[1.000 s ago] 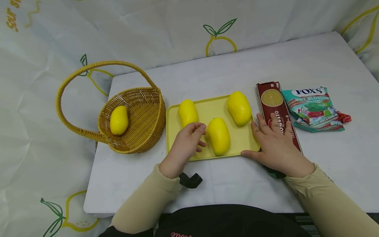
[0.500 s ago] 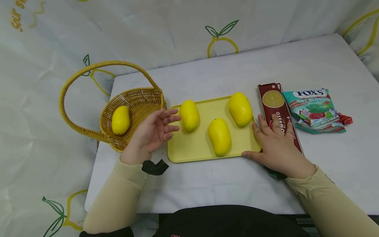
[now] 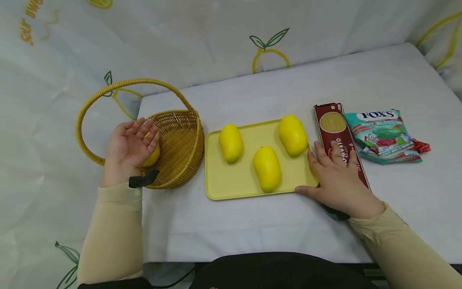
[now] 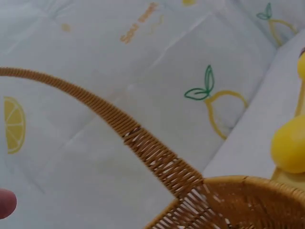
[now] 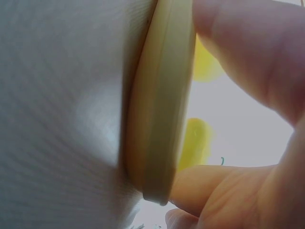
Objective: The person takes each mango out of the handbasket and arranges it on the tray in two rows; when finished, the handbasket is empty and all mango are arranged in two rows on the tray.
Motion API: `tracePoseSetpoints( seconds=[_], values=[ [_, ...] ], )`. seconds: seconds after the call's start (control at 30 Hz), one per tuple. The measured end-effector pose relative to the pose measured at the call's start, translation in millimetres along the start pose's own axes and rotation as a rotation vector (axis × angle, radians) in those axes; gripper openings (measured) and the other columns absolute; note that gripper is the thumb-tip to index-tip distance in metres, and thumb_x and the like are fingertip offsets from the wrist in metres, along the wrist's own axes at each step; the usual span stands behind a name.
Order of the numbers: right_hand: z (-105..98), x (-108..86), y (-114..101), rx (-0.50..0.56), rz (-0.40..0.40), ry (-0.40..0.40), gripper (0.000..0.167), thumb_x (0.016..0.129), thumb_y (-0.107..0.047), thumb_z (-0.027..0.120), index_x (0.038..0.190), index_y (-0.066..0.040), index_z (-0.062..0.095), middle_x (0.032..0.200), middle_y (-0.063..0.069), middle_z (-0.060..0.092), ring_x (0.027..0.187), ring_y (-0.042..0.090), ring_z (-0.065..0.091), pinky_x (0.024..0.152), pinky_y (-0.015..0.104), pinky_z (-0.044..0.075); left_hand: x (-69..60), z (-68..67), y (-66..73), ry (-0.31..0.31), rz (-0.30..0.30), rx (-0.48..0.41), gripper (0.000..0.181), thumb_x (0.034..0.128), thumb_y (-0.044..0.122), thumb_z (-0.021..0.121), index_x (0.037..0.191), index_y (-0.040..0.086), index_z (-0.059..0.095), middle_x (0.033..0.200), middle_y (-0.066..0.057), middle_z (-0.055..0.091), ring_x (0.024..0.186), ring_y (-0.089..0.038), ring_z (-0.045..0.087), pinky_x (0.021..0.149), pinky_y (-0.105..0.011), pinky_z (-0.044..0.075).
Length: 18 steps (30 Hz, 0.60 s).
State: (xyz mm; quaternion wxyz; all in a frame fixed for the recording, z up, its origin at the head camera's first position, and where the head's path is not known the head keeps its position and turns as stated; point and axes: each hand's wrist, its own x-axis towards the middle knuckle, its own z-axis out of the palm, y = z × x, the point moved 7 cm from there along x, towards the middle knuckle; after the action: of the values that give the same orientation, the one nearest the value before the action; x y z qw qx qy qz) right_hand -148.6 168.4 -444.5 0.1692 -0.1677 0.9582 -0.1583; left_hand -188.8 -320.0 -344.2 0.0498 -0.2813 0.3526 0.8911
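Observation:
My left hand [image 3: 131, 146] hovers over the left side of the wicker basket [image 3: 180, 156], palm up with fingers extended and nothing in it. Partly hidden behind its fingers, a yellow mango [image 3: 153, 155] lies in the basket. The basket's handle [image 4: 157, 152] fills the middle of the left wrist view. Three more mangoes rest on a pale yellow tray [image 3: 231, 186]: one at left [image 3: 231, 143], one at front [image 3: 267, 168], one at back right [image 3: 292, 135]. My right hand [image 3: 339, 182] is spread, touching the tray's right front corner and lying over a long dark red packet [image 3: 333, 124].
A green FOX'S candy bag [image 3: 384, 136] lies right of the packet, with a red wrapped piece [image 3: 420, 146] at its edge. The white table [image 3: 245, 224] meets a lemon-print sheet [image 3: 202, 40] behind and at left. The basket handle arches high above the basket.
My left hand has swung left from over the tray to the basket's left side, turning palm up as its fingers opened out. The right hand, tray and mangoes stay put.

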Motion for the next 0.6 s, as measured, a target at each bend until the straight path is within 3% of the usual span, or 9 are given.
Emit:
tracePoseSetpoints(
  seconds=[0.13, 0.23, 0.33, 0.43, 0.5, 0.6],
  values=[
    [0.3, -0.6, 0.0, 0.001, -0.006, 0.005, 0.12, 0.093, -0.07, 0.078, 0.17, 0.006, 0.027, 0.18, 0.033, 0.006, 0.162, 0.063, -0.018, 0.116, 0.087, -0.023, 2.7, -17.1, 15.7, 0.123, 0.034, -0.036, 0.046, 0.1157, 0.033, 0.053, 0.16, 0.027, 0.047, 0.16, 0.006, 0.046, 0.156, -0.015, 0.035, 0.129, -0.034, 0.027],
    [0.6, -0.8, 0.5, 0.004, -0.01, 0.011, 0.12, 0.092, -0.07, 0.078, 0.17, 0.007, 0.028, 0.18, 0.032, 0.006, 0.162, 0.064, -0.018, 0.116, 0.087, -0.023, 4.2, -20.5, 20.2, 0.164, 0.068, 0.019, 0.061, 0.1184, 0.046, 0.042, 0.175, 0.035, 0.022, 0.174, 0.013, 0.027, 0.167, -0.012, 0.019, 0.136, -0.031, 0.013],
    [1.3, -0.7, 0.8, 0.004, -0.01, 0.01, 0.12, 0.092, -0.07, 0.078, 0.17, 0.007, 0.028, 0.181, 0.032, 0.006, 0.161, 0.064, -0.018, 0.116, 0.087, -0.023, 5.3, -22.3, 23.0, 0.239, 0.143, 0.157, 0.064, 0.1183, 0.054, 0.033, 0.176, 0.032, 0.018, 0.178, 0.014, 0.021, 0.168, -0.008, 0.013, 0.138, -0.03, 0.007],
    [2.0, -0.8, 0.5, 0.006, -0.009, 0.005, 0.12, 0.092, -0.071, 0.077, 0.17, 0.006, 0.028, 0.18, 0.032, 0.006, 0.161, 0.065, -0.018, 0.116, 0.087, -0.023, 6.3, -26.6, 24.9, 0.351, 0.207, 0.302, 0.063, 0.1177, 0.056, 0.032, 0.172, 0.024, 0.025, 0.177, 0.01, 0.025, 0.167, -0.008, 0.017, 0.138, -0.031, 0.008],
    [2.0, -0.9, 0.5, 0.01, -0.011, 0.007, 0.12, 0.092, -0.072, 0.077, 0.17, 0.006, 0.028, 0.18, 0.032, 0.006, 0.161, 0.066, -0.017, 0.115, 0.088, -0.023, 8.0, -30.6, 25.2, 0.405, 0.211, 0.362, 0.062, 0.1177, 0.056, 0.033, 0.171, 0.025, 0.026, 0.177, 0.009, 0.025, 0.166, -0.009, 0.019, 0.138, -0.033, 0.008],
    [1.6, -1.0, 0.9, 0.011, -0.016, 0.011, 0.12, 0.093, -0.072, 0.077, 0.17, 0.007, 0.029, 0.181, 0.032, 0.006, 0.161, 0.066, -0.017, 0.115, 0.088, -0.022, 12.2, -35.9, 24.3, 0.439, 0.19, 0.434, 0.062, 0.1177, 0.057, 0.033, 0.174, 0.033, 0.02, 0.179, 0.01, 0.021, 0.167, -0.009, 0.013, 0.138, -0.035, 0.005]
  ],
)
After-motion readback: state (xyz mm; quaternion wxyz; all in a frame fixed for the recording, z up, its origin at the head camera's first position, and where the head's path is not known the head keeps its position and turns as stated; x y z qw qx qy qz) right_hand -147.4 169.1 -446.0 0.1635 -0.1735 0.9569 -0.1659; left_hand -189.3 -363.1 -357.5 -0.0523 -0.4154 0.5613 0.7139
